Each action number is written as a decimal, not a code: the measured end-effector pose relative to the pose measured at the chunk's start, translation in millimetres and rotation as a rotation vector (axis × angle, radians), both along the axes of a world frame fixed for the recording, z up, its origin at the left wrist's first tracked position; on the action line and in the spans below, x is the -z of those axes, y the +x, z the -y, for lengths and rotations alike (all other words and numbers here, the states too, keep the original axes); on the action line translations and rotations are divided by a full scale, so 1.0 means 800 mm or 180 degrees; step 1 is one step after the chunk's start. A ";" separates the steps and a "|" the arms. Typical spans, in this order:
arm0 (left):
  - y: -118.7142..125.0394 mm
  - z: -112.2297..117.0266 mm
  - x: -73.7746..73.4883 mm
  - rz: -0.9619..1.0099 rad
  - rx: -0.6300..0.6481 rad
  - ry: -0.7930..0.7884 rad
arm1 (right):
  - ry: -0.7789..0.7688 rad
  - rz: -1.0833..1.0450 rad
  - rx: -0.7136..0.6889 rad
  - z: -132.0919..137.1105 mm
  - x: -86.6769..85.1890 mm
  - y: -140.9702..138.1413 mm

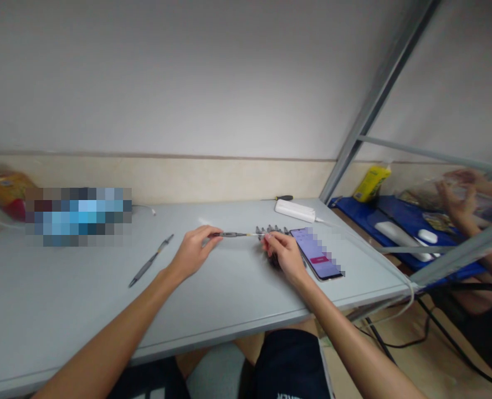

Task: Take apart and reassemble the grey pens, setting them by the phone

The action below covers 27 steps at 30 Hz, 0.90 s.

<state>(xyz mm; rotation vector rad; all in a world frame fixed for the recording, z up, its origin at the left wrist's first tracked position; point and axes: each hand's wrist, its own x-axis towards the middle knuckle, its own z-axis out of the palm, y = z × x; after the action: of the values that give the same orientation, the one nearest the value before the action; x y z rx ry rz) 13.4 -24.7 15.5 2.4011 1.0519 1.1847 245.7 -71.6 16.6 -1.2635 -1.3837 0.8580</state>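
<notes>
My left hand [196,249] pinches the left end of a slim dark grey pen [233,234], held level just above the desk. A thin pale rod [257,235], like a refill, runs from the pen's gold-coloured end to my right hand [282,252], whose fingers are closed on its far end. Behind and beneath my right hand lies a bunch of several dark grey pointed pieces [273,228], partly hidden by the hand. A similar grey pen [150,261] lies slanted on the desk, left of my left hand.
A phone [316,254] with its screen lit lies right of my right hand. Behind it are a white power strip [295,210] with a cable and a screwdriver [285,198]. A blurred blue item [83,213] is at back left. Beyond the metal frame, another person's hands [457,194] show.
</notes>
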 end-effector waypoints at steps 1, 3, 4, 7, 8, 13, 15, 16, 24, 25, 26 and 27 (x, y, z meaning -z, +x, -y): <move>0.001 0.002 -0.001 0.0058 0.0001 -0.0037 | -0.0073 -0.0049 -0.0046 0.000 0.000 0.004; 0.004 0.004 -0.003 0.0119 0.0010 -0.0087 | -0.0092 0.0085 -0.0078 -0.001 0.000 0.011; 0.005 0.005 -0.003 0.0127 0.0013 -0.0093 | -0.0013 0.0267 -0.0019 0.000 -0.001 0.014; 0.006 0.006 -0.003 0.0074 0.0022 -0.0117 | 0.0604 0.1278 0.0225 0.003 -0.010 0.014; 0.007 0.006 -0.002 0.0049 0.0026 -0.0130 | 0.0860 0.1744 0.0217 0.006 -0.014 0.010; 0.012 0.009 -0.001 -0.0154 0.0121 -0.0106 | 0.0867 0.3764 -0.0184 0.023 -0.028 -0.026; 0.016 0.013 -0.003 -0.0406 0.0142 0.0087 | 0.0421 0.3918 -0.0145 0.027 -0.026 -0.038; 0.017 0.016 -0.004 -0.0576 0.0109 0.0262 | 0.0246 0.3880 -0.0104 0.027 -0.025 -0.042; 0.042 0.042 -0.005 -0.1925 -0.0166 0.1573 | -0.1143 0.2043 -0.1126 0.012 -0.044 -0.045; 0.044 0.043 -0.003 -0.2035 -0.0180 0.1592 | -0.1407 0.1892 -0.1297 0.013 -0.046 -0.048; 0.045 0.042 0.000 -0.2095 -0.0200 0.1618 | -0.1581 0.1834 -0.1404 0.014 -0.046 -0.051; 0.045 0.041 0.003 -0.2128 -0.0233 0.1620 | -0.1624 0.1887 -0.1433 0.015 -0.046 -0.056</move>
<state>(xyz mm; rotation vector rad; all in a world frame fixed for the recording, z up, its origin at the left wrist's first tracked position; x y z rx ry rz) 49.7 -57.2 13.1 3.3230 1.1065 0.7263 201.1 -83.8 53.4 -1.7148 -2.0561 1.2618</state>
